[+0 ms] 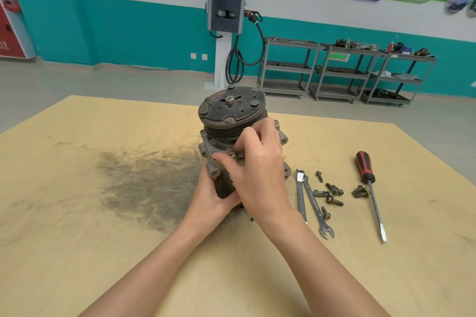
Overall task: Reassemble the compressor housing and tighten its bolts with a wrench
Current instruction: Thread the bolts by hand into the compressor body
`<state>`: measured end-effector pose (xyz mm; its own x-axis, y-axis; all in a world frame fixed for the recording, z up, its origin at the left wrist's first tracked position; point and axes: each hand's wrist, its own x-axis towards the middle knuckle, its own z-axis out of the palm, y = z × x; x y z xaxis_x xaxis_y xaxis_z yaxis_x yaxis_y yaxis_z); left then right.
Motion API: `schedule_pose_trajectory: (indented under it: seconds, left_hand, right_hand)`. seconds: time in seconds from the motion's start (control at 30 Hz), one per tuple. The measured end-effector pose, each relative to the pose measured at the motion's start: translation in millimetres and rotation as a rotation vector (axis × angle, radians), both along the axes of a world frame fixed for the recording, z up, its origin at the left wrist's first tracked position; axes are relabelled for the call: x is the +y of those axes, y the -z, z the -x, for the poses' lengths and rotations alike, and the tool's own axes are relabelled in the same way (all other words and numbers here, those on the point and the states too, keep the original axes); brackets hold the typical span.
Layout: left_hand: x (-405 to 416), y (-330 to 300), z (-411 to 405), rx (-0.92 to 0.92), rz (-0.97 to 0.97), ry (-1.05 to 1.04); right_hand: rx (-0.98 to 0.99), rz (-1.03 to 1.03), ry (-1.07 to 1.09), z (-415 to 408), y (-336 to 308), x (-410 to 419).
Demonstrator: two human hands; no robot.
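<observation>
The compressor stands upright on the wooden table, its dark pulley and clutch plate on top. My left hand grips the lower body of the housing from the near side. My right hand lies over the housing's front, and its thumb and fingertips pinch a bolt at the housing flange. Two wrenches lie side by side to the right of the compressor. Several loose bolts are scattered beside them.
A screwdriver with a red and black handle lies at the right of the bolts. A dark greasy smear covers the table left of the compressor. Beyond the table stand a charging post and grey metal carts.
</observation>
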<state>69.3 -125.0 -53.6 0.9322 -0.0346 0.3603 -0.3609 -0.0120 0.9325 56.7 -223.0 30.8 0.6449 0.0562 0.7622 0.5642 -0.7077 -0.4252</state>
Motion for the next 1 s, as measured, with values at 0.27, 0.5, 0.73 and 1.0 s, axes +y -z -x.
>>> schedule_pose_trajectory:
  seconds: [0.27, 0.5, 0.73, 1.0]
  left_hand:
    - [-1, -1, 1, 0.004, -0.005, -0.019]
    - [-1, 0, 0, -0.009, -0.011, -0.003]
    - [-2, -2, 0, -0.029, -0.015, -0.021]
    - [-4, -6, 3, -0.080, -0.062, -0.047]
  right_hand:
    - [-0.037, 0.011, -0.053, -1, 5, -7]
    - [-0.045, -0.036, 0.045, -3, 7, 3]
    - [-0.020, -0.012, -0.025, -1, 6, -4]
    - [-0.030, -0.069, 0.079, -1, 6, 9]
